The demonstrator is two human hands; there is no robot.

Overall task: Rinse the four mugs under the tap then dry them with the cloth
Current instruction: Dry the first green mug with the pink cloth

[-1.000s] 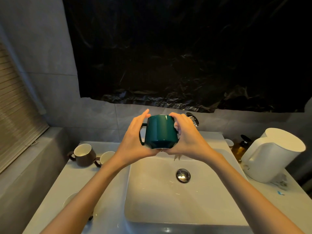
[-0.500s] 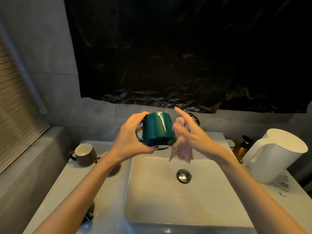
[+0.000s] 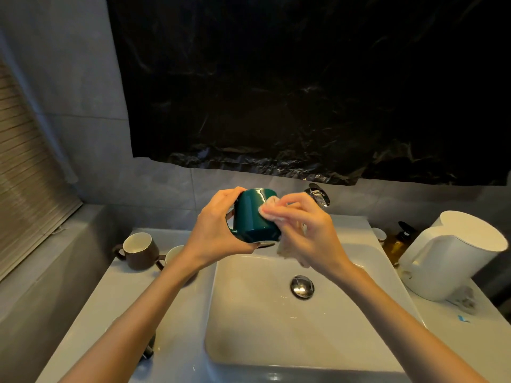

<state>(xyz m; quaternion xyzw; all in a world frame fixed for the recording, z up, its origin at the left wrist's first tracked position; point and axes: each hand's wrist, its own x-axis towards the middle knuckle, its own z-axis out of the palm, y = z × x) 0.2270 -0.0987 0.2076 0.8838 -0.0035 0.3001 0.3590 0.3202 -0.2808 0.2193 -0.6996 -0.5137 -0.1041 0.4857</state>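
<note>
Nearest, a dark handle-like shape showed beside the left forearm on the tabletop; what it belonged to could not be told. Beyond lay the white sink with its metal drain plug.

Over the basin's far half the left hand gripped the green mug, fingers curled round the handle side. The mug was tilted, and which end faced up was unclear. The right hand pinched the pale cloth against the mug's side, and a loose tail of it hung below the palm.

The mug looked like glazed ceramic: stiff, fairly weighty, probably slick while wet, and likely to chip if dropped on the basin. The handle or a full wrap round the body seemed the safest hold. The cloth was soft and limp and could be bunched anywhere.

Farther left a brown mug stood upright, with a second mug just beside it, half hidden by the forearm. The tap rose behind the hands, with no water visibly running. A white kettle and an amber bottle stood to the right.
</note>
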